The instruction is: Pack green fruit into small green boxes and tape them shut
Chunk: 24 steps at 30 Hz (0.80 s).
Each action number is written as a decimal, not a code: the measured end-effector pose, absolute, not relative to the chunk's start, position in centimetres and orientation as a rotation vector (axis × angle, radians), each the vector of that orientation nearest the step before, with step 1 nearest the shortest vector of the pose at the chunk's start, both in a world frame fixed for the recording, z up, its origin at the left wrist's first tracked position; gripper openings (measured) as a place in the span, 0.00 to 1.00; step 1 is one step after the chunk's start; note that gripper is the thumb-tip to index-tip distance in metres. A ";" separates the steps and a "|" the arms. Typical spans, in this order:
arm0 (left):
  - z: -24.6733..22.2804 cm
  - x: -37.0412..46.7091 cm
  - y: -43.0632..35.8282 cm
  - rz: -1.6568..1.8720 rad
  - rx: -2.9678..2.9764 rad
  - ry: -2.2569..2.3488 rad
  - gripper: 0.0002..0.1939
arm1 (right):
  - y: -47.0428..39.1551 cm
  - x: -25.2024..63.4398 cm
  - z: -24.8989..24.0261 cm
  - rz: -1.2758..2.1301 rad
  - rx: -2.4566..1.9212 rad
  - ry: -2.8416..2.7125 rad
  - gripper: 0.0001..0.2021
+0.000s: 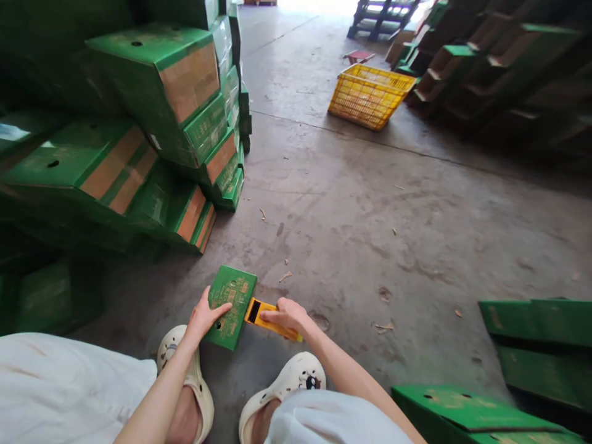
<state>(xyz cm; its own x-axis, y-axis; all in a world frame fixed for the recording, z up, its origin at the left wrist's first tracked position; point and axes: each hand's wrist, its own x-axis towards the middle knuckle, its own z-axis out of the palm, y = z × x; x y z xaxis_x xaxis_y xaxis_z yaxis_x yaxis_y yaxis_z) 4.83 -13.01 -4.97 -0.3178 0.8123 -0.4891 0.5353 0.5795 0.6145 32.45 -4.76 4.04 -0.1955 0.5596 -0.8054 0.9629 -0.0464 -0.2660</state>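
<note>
2 hands [200, 317], 1 tool [254, 312], 1 grn pnl [234, 324], 2 clogs [289, 376], 1 yel. crate [365, 105], 10+ ctns [157, 92]

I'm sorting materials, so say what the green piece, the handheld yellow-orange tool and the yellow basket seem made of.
Green piece: probably cardboard with a printed, satin-looking finish, by its flat panel and tan lettering.
Yellow-orange tool: likely smooth plastic, by its even colour; its dark part is unclear.
Yellow basket: probably moulded plastic, by its regular lattice walls.

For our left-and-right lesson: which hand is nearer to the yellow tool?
Right. The right hand grips the yellow tool; the left hand is apart from it, on the green cardboard.
</note>
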 end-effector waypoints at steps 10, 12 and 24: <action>-3.9 12.4 -11.0 0.065 1.454 2.417 0.63 | -6.0 34.1 1.2 -1.334 1.640 1.689 0.26; -3.9 12.3 -11.4 0.026 1.467 2.389 0.64 | -6.4 34.6 1.2 -1.150 1.706 1.704 0.24; -0.6 9.6 -8.2 -0.058 1.462 2.163 0.70 | -5.8 38.5 3.9 -1.263 1.904 1.837 0.28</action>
